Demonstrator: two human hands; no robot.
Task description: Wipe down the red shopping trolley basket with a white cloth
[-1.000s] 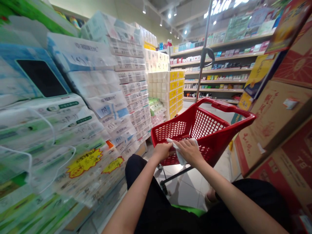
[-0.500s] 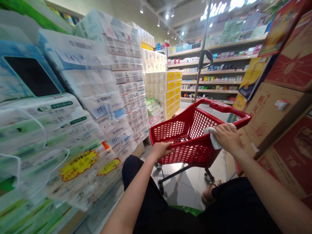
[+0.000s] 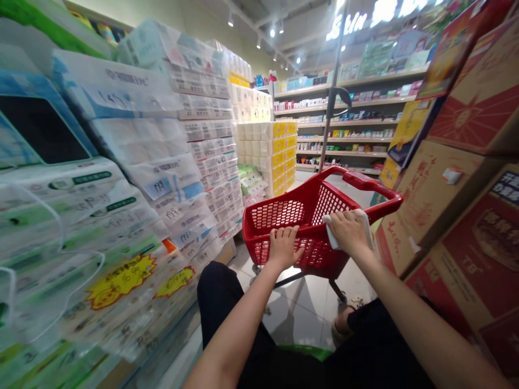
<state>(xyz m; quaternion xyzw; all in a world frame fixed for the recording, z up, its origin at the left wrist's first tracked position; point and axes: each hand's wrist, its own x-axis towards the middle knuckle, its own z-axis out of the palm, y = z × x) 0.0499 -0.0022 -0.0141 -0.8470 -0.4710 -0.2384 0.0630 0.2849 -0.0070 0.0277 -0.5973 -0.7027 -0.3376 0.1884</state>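
Observation:
A red plastic shopping cart (image 3: 308, 208) with perforated walls stands in front of me, its basket showing nothing inside. My left hand (image 3: 285, 247) lies against the near side wall, fingers stretched up to the top rim and thumb apart. Further right, my right hand (image 3: 348, 229) presses a white cloth (image 3: 368, 229) onto the same rim, close to where the handle (image 3: 365, 181) rises. Cloth shows on both sides of the fingers; the part under the palm is hidden.
Tall stacks of wrapped tissue packs (image 3: 154, 189) line the left. Cardboard cartons (image 3: 430, 200) are piled on the right. A metal pole (image 3: 329, 119) stands behind the cart, before stocked shelves (image 3: 365, 124). My knees flank the tiled floor (image 3: 302, 308) below.
My left hand has shifted right along the near rim, its fingers now pointing up. My right hand has slid left and slightly down with the cloth. The view has turned a little.

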